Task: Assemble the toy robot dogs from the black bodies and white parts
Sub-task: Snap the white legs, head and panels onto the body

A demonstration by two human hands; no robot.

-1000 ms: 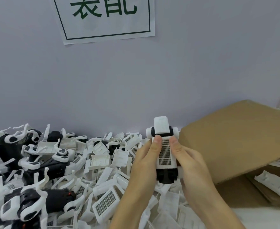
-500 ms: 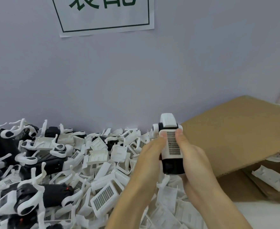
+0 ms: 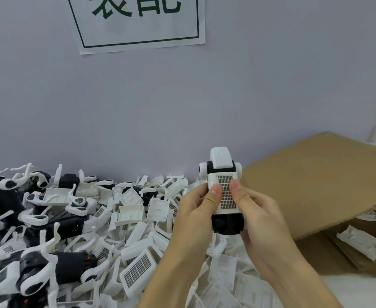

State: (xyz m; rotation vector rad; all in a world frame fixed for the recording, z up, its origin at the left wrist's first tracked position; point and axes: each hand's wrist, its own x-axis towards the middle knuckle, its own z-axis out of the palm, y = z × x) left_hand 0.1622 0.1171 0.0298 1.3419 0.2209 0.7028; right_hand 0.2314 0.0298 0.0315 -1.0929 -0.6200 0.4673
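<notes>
Both hands hold one toy robot dog [image 3: 224, 172] upright in the middle of the view, its white head pointing up and its black rear end down. A white grille panel [image 3: 227, 195] lies on its back. My left hand [image 3: 193, 216] grips the dog's left side, thumb pressing on the panel. My right hand [image 3: 260, 218] grips the right side, thumb on the panel too. A heap of loose white grille panels [image 3: 138, 267] fills the table below. Black bodies with white legs [image 3: 49, 265] lie at the left.
An open cardboard box [image 3: 315, 185] stands at the right, its flap raised, with white parts [image 3: 360, 245] inside. A grey wall with a paper sign [image 3: 138, 21] closes the back, right behind the heap.
The dog and both hands have shifted slightly right and up. Both thumbs have slid from the panel's top edge to its middle.
</notes>
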